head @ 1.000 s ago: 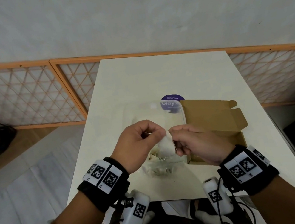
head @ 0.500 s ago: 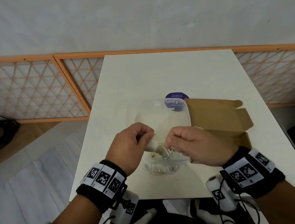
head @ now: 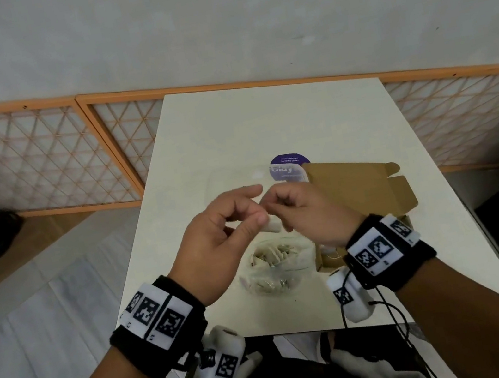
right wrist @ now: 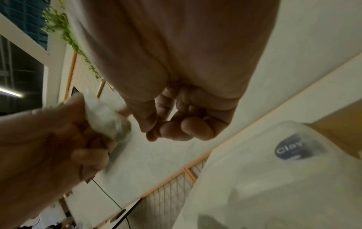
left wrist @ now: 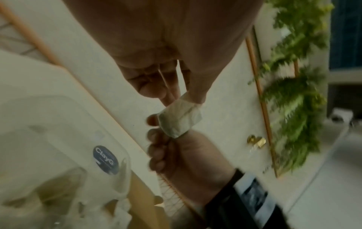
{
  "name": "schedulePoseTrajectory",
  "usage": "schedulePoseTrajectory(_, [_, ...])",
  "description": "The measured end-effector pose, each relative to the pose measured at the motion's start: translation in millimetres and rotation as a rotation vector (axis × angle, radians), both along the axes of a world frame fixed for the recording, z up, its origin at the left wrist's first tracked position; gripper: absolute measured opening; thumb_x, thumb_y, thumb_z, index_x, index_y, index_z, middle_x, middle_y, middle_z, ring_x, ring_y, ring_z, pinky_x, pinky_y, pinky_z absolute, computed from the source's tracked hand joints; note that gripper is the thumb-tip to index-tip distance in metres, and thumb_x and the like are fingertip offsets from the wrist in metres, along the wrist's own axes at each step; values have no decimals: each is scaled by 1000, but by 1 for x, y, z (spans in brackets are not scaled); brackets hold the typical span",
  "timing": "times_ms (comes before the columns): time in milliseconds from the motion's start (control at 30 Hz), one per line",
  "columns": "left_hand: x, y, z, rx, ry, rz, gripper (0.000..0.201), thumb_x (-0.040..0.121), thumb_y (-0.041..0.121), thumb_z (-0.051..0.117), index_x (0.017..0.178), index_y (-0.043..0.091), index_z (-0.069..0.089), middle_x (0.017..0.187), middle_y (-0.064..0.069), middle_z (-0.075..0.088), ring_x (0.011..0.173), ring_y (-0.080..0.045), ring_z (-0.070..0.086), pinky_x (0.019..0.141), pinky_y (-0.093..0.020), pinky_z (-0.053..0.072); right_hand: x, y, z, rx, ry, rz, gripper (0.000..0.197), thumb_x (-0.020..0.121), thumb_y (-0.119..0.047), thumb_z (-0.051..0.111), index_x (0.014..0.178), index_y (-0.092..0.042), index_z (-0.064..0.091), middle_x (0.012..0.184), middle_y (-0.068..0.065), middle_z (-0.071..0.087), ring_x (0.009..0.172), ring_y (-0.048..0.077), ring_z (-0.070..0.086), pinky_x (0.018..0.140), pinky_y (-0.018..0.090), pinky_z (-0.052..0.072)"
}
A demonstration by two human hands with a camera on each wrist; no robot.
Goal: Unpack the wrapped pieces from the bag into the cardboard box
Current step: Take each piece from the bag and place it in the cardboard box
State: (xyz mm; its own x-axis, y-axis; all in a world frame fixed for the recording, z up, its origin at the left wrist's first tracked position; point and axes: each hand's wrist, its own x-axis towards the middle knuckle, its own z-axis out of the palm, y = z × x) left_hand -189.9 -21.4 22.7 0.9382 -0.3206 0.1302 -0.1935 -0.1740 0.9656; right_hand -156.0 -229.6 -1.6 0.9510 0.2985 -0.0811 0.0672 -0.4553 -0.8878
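left hand [head: 218,244] grip pinches paper-wrapped piece [left wrist: 179,118] | right hand [head: 305,212] pinches its wrapper to peel | held above clear bag [head: 275,267], cardboard box [head: 358,189] open just right on bench [head: 262,120]

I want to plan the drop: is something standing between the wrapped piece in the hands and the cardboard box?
Nothing visible blocks it. The wrapped piece is pinched between the left hand and the right hand, above the bag. The box lies open just to the right, though the right hand and wrist hide its near end.
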Motion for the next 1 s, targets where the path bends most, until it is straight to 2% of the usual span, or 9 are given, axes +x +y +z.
schedulePoseTrajectory(67, [4, 3, 1, -93, 65, -11, 6, 100, 9, 64, 96, 7, 68, 105, -10, 77, 101, -24, 72, 87, -33, 58, 0, 4, -12, 9, 43, 4, 18, 97, -35, 63, 89, -20, 69, 80, -15, 70, 67, 11, 58, 68, 35, 50])
schedulePoseTrajectory(167, [7, 7, 0, -69, 56, 86, 7, 100, 8, 64, 94, 6, 67, 90, -15, 74, 77, -12, 66, 69, -18, 51, 3, -1, -30, -178, 16, -37, 13, 100, -32, 65, 95, -23, 73, 86, -12, 71, 73, 1, 60, 72, 25, 47])
schedulePoseTrajectory(300, [6, 12, -7, -27, 75, 166, 7, 99, 12, 65, 94, 11, 68, 82, -1, 74, 74, -11, 65, 69, -22, 52, -2, -5, -52, -414, 23, -49, 17, 96, -42, 67, 101, -27, 72, 94, -12, 70, 85, 3, 63, 68, 22, 42])
schedulePoseTrajectory(433, [2, 14, -17, -11, 117, 164, 8, 101, 14, 64, 94, 13, 68, 81, -8, 77, 76, -21, 69, 71, -27, 53, -8, 2, -64, -511, 43, 6, 26, 93, -52, 68, 101, -27, 71, 98, -10, 66, 89, 9, 64, 73, 26, 48])
schedulePoseTrajectory(600, [-2, 17, -22, 14, 147, 185, 7, 101, 15, 63, 96, 12, 68, 83, -9, 77, 77, -20, 71, 70, -25, 54, -11, 6, -72, -527, 53, 21, 14, 99, -34, 63, 99, -22, 70, 101, -4, 67, 90, 16, 64, 74, 26, 45])
schedulePoseTrajectory(667, [-1, 20, -25, 35, 140, 197, 8, 101, 17, 63, 95, 16, 68, 85, -9, 77, 81, -29, 70, 73, -31, 54, -14, 1, -65, -502, 55, -8, 14, 101, -30, 60, 102, -19, 69, 102, -4, 68, 89, 15, 63, 73, 27, 46])
schedulePoseTrajectory(733, [0, 23, -27, 53, 134, 211, 8, 101, 19, 64, 94, 20, 69, 87, -9, 77, 84, -32, 69, 76, -36, 55, -17, -6, -52, -404, 65, -71, 14, 101, -32, 60, 100, -20, 67, 98, -8, 69, 78, 4, 61, 68, 23, 45])
schedulePoseTrajectory(867, [-1, 22, -28, 48, 164, 202, 8, 101, 18, 63, 95, 18, 68, 84, -8, 78, 84, -30, 70, 76, -37, 53, -26, -23, -21, -174, 78, -149, 15, 101, -35, 64, 89, -26, 63, 73, -17, 64, 59, -6, 53, 61, 16, 39])
schedulePoseTrajectory(1000, [-1, 14, -27, 37, 187, 184, 9, 100, 15, 64, 94, 15, 70, 83, 0, 77, 76, -12, 70, 70, -20, 51, -32, -36, 1, 50, 139, -196, 17, 101, -29, 66, 90, -17, 64, 63, -12, 61, 61, 6, 55, 65, 26, 46])
